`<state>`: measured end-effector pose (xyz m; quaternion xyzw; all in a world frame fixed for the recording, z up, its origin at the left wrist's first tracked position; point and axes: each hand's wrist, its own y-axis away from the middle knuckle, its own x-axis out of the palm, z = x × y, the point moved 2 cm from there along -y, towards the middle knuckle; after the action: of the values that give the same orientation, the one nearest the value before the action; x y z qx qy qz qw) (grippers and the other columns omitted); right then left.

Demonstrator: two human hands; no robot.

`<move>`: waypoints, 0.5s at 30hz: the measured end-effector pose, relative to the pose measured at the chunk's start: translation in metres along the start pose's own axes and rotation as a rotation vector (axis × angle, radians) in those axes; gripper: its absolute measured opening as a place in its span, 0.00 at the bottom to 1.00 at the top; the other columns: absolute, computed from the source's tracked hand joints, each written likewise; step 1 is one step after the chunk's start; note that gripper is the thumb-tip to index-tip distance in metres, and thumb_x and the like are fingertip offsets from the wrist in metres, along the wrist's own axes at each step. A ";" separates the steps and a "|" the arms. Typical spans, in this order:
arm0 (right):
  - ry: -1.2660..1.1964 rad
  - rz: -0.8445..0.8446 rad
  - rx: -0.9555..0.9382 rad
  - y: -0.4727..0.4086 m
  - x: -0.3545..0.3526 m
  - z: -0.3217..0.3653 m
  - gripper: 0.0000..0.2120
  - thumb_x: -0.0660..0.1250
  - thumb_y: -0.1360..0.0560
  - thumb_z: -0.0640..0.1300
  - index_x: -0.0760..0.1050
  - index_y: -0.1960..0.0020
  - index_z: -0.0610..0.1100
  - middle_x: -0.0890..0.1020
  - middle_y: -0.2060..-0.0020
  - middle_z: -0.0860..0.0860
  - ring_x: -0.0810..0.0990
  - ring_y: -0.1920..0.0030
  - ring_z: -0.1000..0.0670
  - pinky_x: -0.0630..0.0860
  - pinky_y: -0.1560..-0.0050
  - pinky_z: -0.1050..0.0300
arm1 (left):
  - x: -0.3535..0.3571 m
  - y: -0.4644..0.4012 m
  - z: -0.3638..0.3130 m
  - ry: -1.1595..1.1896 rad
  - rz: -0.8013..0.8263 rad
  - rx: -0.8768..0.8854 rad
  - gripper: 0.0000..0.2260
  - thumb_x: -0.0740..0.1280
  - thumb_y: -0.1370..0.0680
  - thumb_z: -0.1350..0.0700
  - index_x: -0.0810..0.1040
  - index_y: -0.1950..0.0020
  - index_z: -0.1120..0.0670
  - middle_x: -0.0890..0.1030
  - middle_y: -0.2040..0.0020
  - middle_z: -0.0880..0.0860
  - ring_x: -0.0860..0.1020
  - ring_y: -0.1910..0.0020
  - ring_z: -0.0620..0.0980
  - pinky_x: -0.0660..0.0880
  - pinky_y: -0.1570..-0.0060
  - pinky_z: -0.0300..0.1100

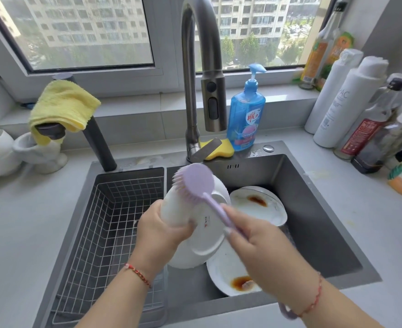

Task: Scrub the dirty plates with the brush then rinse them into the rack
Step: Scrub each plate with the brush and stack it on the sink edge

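- Head view: left hand (158, 229) grips a white plate (195, 223) tilted on edge over the sink (313, 209), fingers curled round its rim; underside faces the camera.
- Right hand (254, 237) is closed round the handle of the lilac brush (196, 183), whose bristled head lies against the plate's upper back.
- Two more plates lie in the basin: far plate (261, 207) and near plate (226, 275), both with brown sauce stains, not yet scrubbed.
- Wire rack (114, 221) sits in the left part of the sink, just beside the held plate, holding no plates yet.
- Tap (202, 67) hangs above; no water visibly runs.
- Risks, as I judge them: a wet plate held by one edge could slip under brush pressure and strike the plates beneath, chipping them; scrubbing only the back would leave the front dirty; swinging it to the rack unrinsed would carry residue.
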<state>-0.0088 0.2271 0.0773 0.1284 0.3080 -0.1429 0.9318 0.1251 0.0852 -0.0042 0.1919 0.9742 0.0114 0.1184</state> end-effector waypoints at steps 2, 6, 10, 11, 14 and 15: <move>-0.052 -0.093 0.091 -0.008 -0.019 -0.015 0.22 0.59 0.21 0.43 0.71 0.44 0.72 0.76 0.74 0.58 0.70 0.74 0.56 0.66 0.72 0.66 | -0.004 0.003 -0.001 0.017 -0.003 0.015 0.22 0.81 0.45 0.55 0.79 0.54 0.53 0.84 0.60 0.49 0.83 0.63 0.43 0.79 0.65 0.38; -0.165 -0.081 0.334 -0.014 -0.029 -0.046 0.18 0.57 0.21 0.40 0.79 0.47 0.60 0.65 0.79 0.57 0.59 0.78 0.56 0.59 0.76 0.62 | -0.014 0.005 -0.002 0.075 -0.009 0.009 0.29 0.82 0.49 0.50 0.79 0.51 0.51 0.85 0.56 0.49 0.84 0.57 0.46 0.81 0.61 0.41; -0.176 -0.076 0.179 -0.012 -0.026 -0.023 0.19 0.57 0.21 0.40 0.76 0.49 0.66 0.64 0.82 0.58 0.60 0.80 0.57 0.60 0.76 0.65 | -0.011 0.003 0.000 0.033 0.008 0.012 0.25 0.81 0.46 0.54 0.79 0.52 0.52 0.85 0.58 0.48 0.84 0.59 0.45 0.81 0.62 0.40; -0.173 -0.054 0.105 -0.011 -0.025 -0.011 0.21 0.57 0.21 0.40 0.74 0.48 0.68 0.65 0.82 0.58 0.61 0.80 0.57 0.60 0.76 0.67 | -0.008 0.004 0.001 0.023 0.014 0.009 0.23 0.80 0.45 0.54 0.79 0.53 0.53 0.84 0.60 0.49 0.83 0.61 0.45 0.80 0.63 0.40; -0.027 0.050 -0.038 -0.002 -0.008 0.012 0.22 0.58 0.22 0.43 0.70 0.39 0.71 0.68 0.75 0.56 0.62 0.76 0.56 0.63 0.72 0.62 | 0.003 0.006 0.006 0.033 0.041 -0.019 0.22 0.83 0.43 0.60 0.78 0.55 0.54 0.84 0.62 0.50 0.81 0.64 0.46 0.79 0.66 0.41; 0.009 0.075 -0.061 0.000 -0.002 0.015 0.21 0.58 0.22 0.44 0.69 0.37 0.69 0.68 0.74 0.55 0.63 0.75 0.56 0.63 0.71 0.60 | 0.005 0.006 0.008 0.061 0.045 -0.032 0.22 0.83 0.42 0.63 0.79 0.54 0.54 0.84 0.63 0.49 0.81 0.64 0.46 0.78 0.66 0.40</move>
<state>-0.0026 0.2225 0.0905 0.1120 0.3113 -0.0977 0.9386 0.1252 0.0928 -0.0127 0.2115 0.9724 0.0354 0.0916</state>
